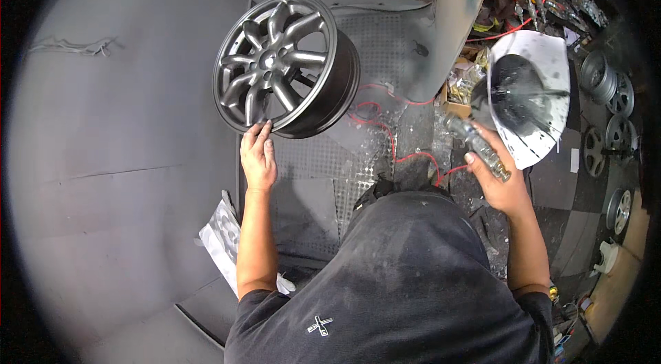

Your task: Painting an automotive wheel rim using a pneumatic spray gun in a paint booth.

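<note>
While the bare left forearm extends forward from a short black sleeve, the left hand [259, 161] meets the lower rim of a glossy dark-grey metal wheel with many spokes [272, 61]; its fingers are nearly straight, loosely together, fingertips on the edge, and the palm grips nothing. The wheel is tilted, its spoked face turned toward the viewer, ahead and left of the body; what supports it is mostly hidden. The right forearm angles forward and slightly inward, the wrist raised, and the right hand [506, 185] is curled closed around a silver metal spray gun [485, 151], thumb along the side nearer the wheel.

Just beside the gun is a wide, white, open-mouthed cup [559, 82], its inside streaked and spattered black; how much liquid it contains cannot be told. Beyond the gun, a brown cardboard box [457, 108] holds jumbled small items, partly in clear plastic. A thin red hose [394, 140] winds across the floor between the arms.
</note>
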A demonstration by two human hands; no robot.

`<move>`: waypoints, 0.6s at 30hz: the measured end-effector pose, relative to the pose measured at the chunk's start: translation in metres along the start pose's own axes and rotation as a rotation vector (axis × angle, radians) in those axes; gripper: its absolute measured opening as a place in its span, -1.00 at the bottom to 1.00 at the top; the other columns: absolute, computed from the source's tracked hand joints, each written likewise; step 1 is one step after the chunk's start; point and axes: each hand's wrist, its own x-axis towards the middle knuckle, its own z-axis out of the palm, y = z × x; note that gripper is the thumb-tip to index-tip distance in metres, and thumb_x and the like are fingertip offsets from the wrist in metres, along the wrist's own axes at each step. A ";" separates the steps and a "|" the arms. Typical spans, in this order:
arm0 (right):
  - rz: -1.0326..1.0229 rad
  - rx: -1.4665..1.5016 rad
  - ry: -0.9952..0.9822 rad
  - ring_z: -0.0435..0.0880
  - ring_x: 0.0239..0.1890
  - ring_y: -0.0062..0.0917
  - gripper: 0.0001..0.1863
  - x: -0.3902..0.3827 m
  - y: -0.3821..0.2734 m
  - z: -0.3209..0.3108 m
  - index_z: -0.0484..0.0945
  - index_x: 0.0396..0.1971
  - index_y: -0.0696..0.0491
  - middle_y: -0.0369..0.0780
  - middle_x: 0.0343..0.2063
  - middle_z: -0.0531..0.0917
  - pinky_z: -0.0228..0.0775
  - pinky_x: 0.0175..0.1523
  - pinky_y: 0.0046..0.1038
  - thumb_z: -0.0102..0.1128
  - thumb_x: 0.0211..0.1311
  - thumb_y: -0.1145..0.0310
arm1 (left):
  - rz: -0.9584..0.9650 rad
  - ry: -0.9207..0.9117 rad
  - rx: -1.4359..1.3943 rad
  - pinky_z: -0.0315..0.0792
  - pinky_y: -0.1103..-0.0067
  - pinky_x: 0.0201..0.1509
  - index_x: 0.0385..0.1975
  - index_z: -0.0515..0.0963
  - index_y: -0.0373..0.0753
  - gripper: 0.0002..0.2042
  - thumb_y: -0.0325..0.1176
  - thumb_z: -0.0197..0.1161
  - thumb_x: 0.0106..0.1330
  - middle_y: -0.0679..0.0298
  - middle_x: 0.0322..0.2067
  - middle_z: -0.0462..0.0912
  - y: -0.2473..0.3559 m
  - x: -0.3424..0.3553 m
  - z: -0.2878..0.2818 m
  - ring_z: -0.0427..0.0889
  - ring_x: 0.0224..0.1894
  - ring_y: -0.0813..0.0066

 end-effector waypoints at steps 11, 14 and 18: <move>0.128 0.294 -0.325 0.54 0.03 -0.55 -0.45 -0.066 -0.005 0.012 0.41 0.30 0.11 -0.23 0.00 0.62 0.32 0.22 -0.43 0.26 0.35 0.28 | 0.085 -0.030 0.070 0.24 0.24 0.38 0.04 0.65 -0.18 -0.68 -0.32 -0.02 0.47 0.17 0.09 0.60 -0.092 -0.018 -0.052 0.45 0.24 0.09; -0.258 -0.353 -0.101 0.54 0.00 -0.56 -0.45 -0.063 -0.016 0.016 0.41 0.29 0.12 -0.25 -0.05 0.61 0.36 0.18 -0.49 0.27 0.35 0.33 | 0.013 0.046 0.200 0.27 0.24 0.33 0.04 0.65 -0.19 -0.66 -0.27 -0.06 0.51 0.16 0.03 0.61 -0.090 -0.031 -0.061 0.48 0.18 0.12; -0.160 -0.039 0.084 0.61 -0.25 -0.65 -0.45 -0.075 -0.032 0.046 0.42 0.27 0.16 -0.29 -0.23 0.63 0.48 -0.08 -0.56 0.29 0.31 0.39 | 0.026 0.072 0.010 0.26 0.25 0.32 0.12 0.58 -0.22 -0.66 -0.32 0.01 0.45 0.06 0.09 0.54 -0.025 -0.053 -0.056 0.47 0.16 0.07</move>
